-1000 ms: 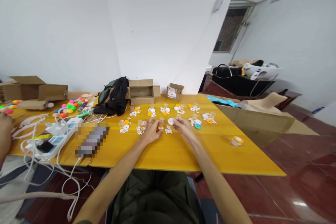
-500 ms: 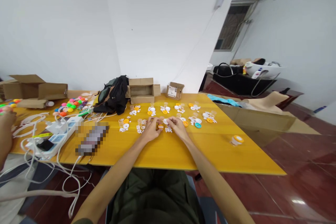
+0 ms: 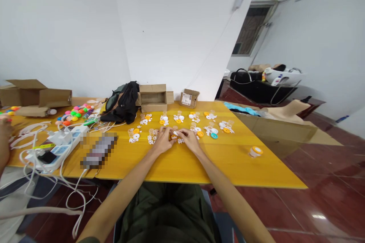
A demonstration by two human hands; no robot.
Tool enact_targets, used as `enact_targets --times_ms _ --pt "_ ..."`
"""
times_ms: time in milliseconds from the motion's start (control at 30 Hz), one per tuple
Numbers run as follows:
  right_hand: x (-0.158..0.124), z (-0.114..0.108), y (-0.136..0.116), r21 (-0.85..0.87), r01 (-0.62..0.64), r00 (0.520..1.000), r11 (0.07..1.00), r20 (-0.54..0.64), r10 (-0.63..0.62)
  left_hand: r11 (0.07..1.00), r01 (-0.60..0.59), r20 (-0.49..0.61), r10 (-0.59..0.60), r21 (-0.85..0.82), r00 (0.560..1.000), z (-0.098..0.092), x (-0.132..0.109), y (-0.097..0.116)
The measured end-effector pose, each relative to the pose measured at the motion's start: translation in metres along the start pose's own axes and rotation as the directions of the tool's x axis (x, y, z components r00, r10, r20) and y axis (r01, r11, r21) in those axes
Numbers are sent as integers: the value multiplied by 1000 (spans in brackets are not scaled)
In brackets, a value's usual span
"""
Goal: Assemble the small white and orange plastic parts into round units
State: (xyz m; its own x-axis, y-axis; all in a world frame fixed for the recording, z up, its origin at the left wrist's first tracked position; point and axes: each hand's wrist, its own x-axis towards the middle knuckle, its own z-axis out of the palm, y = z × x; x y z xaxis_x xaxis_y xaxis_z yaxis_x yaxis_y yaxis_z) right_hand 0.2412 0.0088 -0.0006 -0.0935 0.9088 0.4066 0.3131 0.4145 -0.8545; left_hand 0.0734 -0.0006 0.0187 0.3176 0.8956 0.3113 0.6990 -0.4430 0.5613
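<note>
My left hand (image 3: 163, 140) is closed around a small orange ring-shaped lid (image 3: 174, 136), low over the table's middle. The fingers of my right hand (image 3: 189, 139) pinch a white disc (image 3: 176, 133), held right at the orange lid. Whether disc and lid touch cannot be made out. Below the right fingertips lie small white pieces with dark dots (image 3: 180, 141). Around both hands stand small clear cups, such as the one at the left (image 3: 130, 133), with white discs, dotted pieces and orange lids. A teal lid (image 3: 214, 136) lies to the right.
A cup with an orange-and-white lid (image 3: 256, 151) stands apart at the right. Cardboard boxes (image 3: 154, 107) and a black bag (image 3: 125, 104) line the back. A phone (image 3: 99, 152), a power strip (image 3: 67, 148) and cables occupy the left. Another person's hand (image 3: 4, 133) is at the far left, near colourful balls (image 3: 75, 114).
My right hand has moved slightly left, bringing the white disc to the orange lid in my left hand. The left hand has stayed almost in place.
</note>
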Motion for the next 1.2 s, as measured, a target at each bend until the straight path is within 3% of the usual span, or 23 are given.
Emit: enact_targets --times_ms 767,1200 --pt "-1 1 0 -157 128 992 979 22 -126 1000 -17 5 17 -16 1000 -3 0 4" --pt "-10 3 0 -464 354 935 812 159 -316 1000 -22 25 22 -20 999 -2 0 2"
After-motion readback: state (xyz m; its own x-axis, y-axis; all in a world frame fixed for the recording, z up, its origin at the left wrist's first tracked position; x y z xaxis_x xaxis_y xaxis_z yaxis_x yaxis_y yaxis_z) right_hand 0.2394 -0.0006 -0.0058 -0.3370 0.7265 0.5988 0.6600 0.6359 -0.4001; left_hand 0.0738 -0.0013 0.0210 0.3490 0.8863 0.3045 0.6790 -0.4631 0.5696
